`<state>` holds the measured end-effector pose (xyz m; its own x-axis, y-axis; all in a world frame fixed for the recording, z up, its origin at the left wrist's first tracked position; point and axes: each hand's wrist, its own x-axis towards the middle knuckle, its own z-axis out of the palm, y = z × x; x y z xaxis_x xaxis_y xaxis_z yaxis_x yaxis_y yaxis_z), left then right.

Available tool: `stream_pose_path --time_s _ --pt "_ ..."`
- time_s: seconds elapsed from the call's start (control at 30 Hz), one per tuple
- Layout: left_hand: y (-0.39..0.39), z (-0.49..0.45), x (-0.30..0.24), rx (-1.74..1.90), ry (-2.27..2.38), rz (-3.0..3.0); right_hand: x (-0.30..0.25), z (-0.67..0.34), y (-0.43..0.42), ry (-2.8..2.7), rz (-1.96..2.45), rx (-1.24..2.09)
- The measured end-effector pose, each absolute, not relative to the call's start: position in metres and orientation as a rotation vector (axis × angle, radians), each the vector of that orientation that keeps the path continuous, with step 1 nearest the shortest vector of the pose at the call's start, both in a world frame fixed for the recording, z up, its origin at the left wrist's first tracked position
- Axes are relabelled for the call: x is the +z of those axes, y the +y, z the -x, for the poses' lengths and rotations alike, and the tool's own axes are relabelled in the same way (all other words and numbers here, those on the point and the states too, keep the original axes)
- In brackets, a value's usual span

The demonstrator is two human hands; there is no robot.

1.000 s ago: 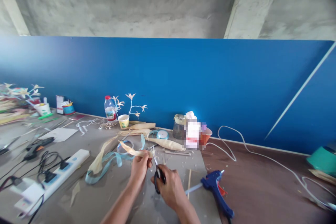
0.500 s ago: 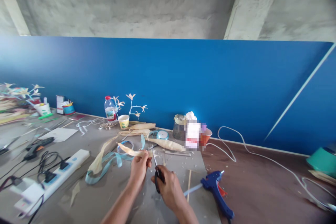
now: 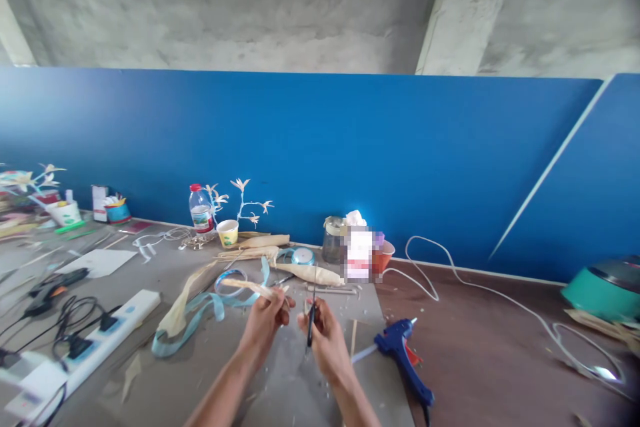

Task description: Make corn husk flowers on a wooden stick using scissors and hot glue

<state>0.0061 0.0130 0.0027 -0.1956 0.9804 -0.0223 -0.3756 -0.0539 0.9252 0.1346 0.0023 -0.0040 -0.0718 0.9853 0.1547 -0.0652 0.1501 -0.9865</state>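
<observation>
My left hand (image 3: pixel 266 317) pinches a pale strip of dried corn husk (image 3: pixel 250 285), whose long end points left over the table. Beside it, my right hand (image 3: pixel 327 340) is wrapped round black-handled scissors (image 3: pixel 311 327), their blades upright and apart from the strip. A small pale bit seems to show at the right fingertips, too small to make out. Behind the hands lie another corn husk (image 3: pixel 315 274), a spool of blue ribbon (image 3: pixel 303 256) and a loose length of light-blue ribbon (image 3: pixel 170 347). Small scraps are scattered on the grey surface.
To the right lies a blue glue gun (image 3: pixel 403 353). A white power strip (image 3: pixel 115 333) with black plugs and a dark glue gun (image 3: pixel 53 292) are at the left. Along the blue partition (image 3: pixel 310 147) stand a bottle (image 3: pixel 201 213), a paper cup (image 3: pixel 228 233) and a glass jar (image 3: pixel 333 243).
The scissors have come away from the husk strip's end, and their blades have turned more upright. My hands are slightly further apart at the fingertips. The view has swung a little right.
</observation>
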Motion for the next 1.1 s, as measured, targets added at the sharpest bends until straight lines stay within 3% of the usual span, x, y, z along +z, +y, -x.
stream_pose_path --time_s 0.37,0.73,1.1 --pt "0.01 -0.015 -0.005 1.07 0.968 -1.181 -0.017 -0.135 0.019 -1.005 0.939 1.294" --pt "0.004 -0.014 -0.006 0.91 0.99 -1.263 -0.012 -0.138 0.016 -1.087 1.07 1.4" --pt "0.006 -0.011 -0.004 0.875 0.972 -1.204 -0.011 -0.146 0.027 -0.768 0.853 1.406"
